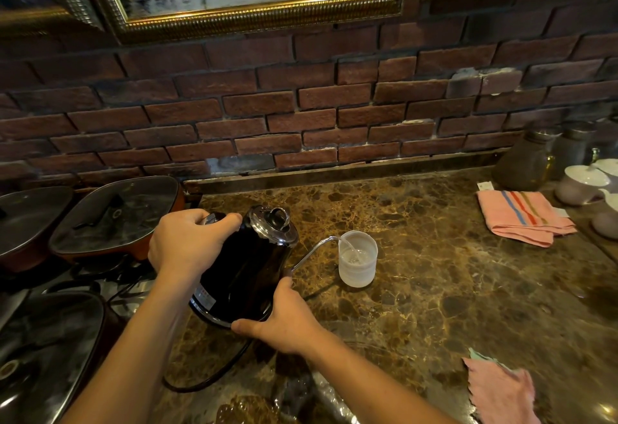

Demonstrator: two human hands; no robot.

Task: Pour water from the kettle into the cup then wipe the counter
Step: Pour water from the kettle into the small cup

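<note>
A black kettle (pixel 245 266) with a thin gooseneck spout is tilted to the right above the brown marble counter (pixel 434 290). My left hand (pixel 187 243) grips its handle at the upper left. My right hand (pixel 284 320) cups the kettle's lower edge and base. Water streams from the spout tip into a translucent white cup (pixel 357 258), which stands upright on the counter just right of the kettle and is partly filled. A pink cloth (pixel 501 390) lies crumpled at the near right edge of the counter.
A folded pink striped towel (pixel 525 219) lies at the back right, next to jars (pixel 521 163) and white lidded cups (pixel 582 183). Lidded electric pans (pixel 117 216) crowd the left side. A black power cord (pixel 207 377) loops below the kettle. A brick wall backs the counter.
</note>
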